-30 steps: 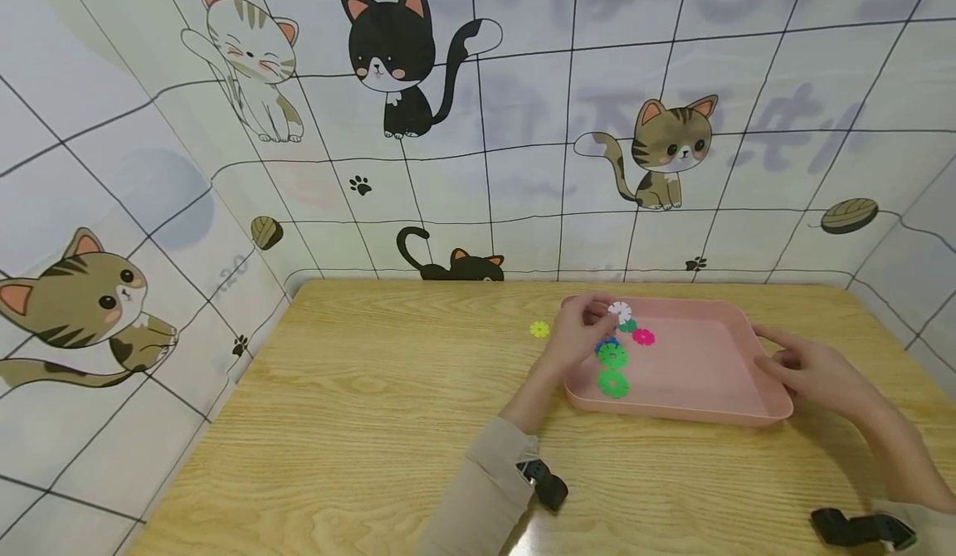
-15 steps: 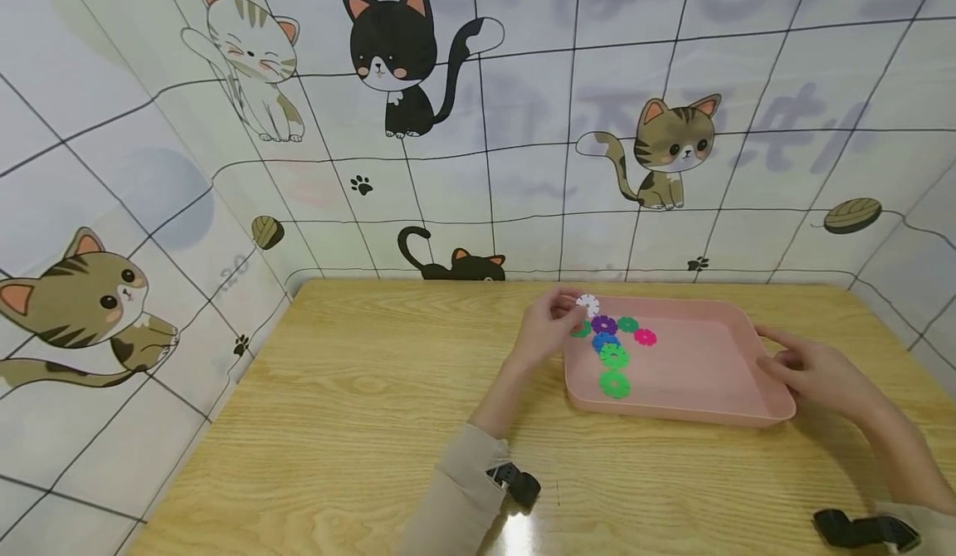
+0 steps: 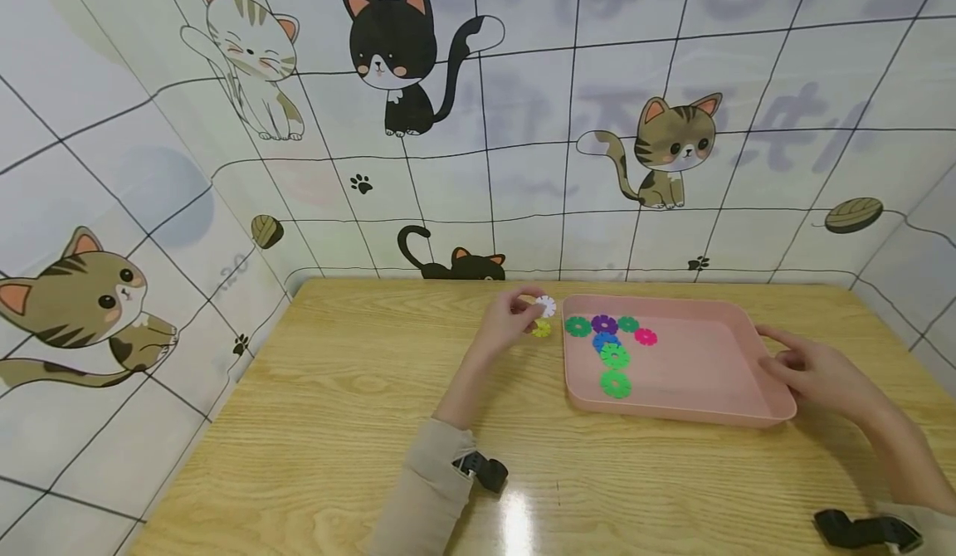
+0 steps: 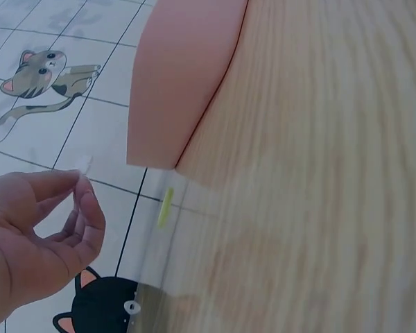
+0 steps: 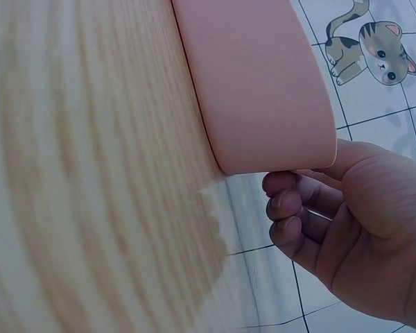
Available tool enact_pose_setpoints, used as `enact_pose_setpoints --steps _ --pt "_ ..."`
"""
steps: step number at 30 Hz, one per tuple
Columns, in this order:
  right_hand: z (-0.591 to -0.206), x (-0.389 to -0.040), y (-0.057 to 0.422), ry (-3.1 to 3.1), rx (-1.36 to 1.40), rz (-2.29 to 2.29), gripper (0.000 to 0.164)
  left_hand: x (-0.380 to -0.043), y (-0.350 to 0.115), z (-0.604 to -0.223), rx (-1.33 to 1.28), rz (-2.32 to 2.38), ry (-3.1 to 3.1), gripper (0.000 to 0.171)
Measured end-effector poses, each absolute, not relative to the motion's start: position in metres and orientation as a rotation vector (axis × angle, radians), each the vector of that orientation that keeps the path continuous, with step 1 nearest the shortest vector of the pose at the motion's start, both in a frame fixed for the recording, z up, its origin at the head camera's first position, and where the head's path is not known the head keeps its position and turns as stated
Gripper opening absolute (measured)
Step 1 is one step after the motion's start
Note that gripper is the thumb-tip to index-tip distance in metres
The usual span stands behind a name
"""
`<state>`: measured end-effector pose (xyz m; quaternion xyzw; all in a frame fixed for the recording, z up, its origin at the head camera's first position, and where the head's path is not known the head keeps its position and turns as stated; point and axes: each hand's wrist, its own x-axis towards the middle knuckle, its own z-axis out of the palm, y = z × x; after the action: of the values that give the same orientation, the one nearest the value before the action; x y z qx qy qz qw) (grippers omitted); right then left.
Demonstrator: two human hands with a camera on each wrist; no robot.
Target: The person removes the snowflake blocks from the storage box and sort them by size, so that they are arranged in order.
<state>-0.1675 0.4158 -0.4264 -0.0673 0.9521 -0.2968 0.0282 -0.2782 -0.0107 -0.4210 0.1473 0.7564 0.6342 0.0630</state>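
My left hand pinches a white notched snowflake disc between thumb and fingertips, left of the pink tray. Just below that disc a yellow snowflake disc lies on the table; in the left wrist view this yellow disc shows edge-on. My right hand grips the tray's right side at the rim, its other fingers curled beside the outer wall. Inside the tray's left part lie a purple disc, a blue disc, a pink disc and several green discs.
The wooden table reaches back to a tile-patterned wall covering printed with cartoon cats. The tray stands toward the table's back right. Black straps with small dark devices sit on both sleeves.
My left hand has moved left with the white disc, from over the tray to beside it, uncovering the purple and left green discs. The right hand stays at the tray's side.
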Motion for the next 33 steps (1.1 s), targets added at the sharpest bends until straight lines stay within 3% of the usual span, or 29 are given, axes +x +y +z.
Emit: enact_pose_setpoints --steps 10,33 --pt "-0.427 -0.168 0.419 2.933 -0.219 -0.969 0.060 -0.287 -0.036 -0.428 0.260 1.773 2.369 0.017" --pt "-0.428 -0.166 0.420 2.891 -0.215 -1.037 0.061 -0.288 -0.053 -0.435 0.111 1.648 2.449 0.007"
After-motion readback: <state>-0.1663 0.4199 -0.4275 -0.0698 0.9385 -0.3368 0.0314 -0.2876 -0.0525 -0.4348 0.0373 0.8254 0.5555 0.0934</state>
